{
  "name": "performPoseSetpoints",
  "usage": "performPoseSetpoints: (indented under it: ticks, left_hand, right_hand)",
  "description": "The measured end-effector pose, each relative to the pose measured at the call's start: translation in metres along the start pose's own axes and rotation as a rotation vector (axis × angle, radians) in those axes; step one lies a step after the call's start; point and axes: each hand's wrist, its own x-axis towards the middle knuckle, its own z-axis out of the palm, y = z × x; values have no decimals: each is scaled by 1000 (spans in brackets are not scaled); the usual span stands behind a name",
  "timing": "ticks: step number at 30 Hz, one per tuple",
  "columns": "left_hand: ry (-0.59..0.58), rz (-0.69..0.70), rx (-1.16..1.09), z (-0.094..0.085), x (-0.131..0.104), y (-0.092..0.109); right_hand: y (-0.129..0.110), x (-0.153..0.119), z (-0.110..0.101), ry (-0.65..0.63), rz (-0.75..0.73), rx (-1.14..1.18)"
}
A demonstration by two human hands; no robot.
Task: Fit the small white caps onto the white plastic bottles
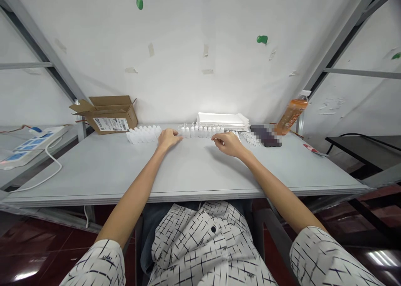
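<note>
Small white plastic bottles [200,131] lined up along far edge of grey table [188,173], touching one another. Left hand [167,139] fingers curled loosely against row's gap; right hand [228,144] pinching something tiny, cannot tell what. Likely to topple whole row like dominoes with one careless nudge.

Small packing workshop: metal-frame workbench [194,173], rows of small plastic bottles [142,134], shipping carton [108,113], power strip [31,146].

Table layout, far edge crowded and near half bare

On the table [188,173], a cluster of bottles [143,134] lies left of a row of bottles [202,131], the left hand [168,139] between them and the right hand [228,144] before the row. A stack of sheets [223,120] sits behind; a cardboard box [108,113] far left, a drink bottle [293,113] far right, perhaps leaning on the frame.
</note>
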Motion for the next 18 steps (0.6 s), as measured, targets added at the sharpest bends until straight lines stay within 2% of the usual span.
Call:
performPoseSetpoints:
  ticks: [5,8,10,16,18]
  left_hand:
    - [196,63,119,-17,-3,-5]
    - [339,91,135,-28,-3,-11]
    - [390,72,119,-36,-1,-18]
    - [388,-152,90,-44,8,-40]
    - [354,-147,28,-42,10,-43]
  right_hand:
    - [-2,0,-1,9,-3,-9]
    - [-1,0,-1,11,-3,-9]
    - [-1,0,0,10,-4,-11]
    - [2,1,2,5,-4,-27]
    - [2,1,2,9,-6,-26]
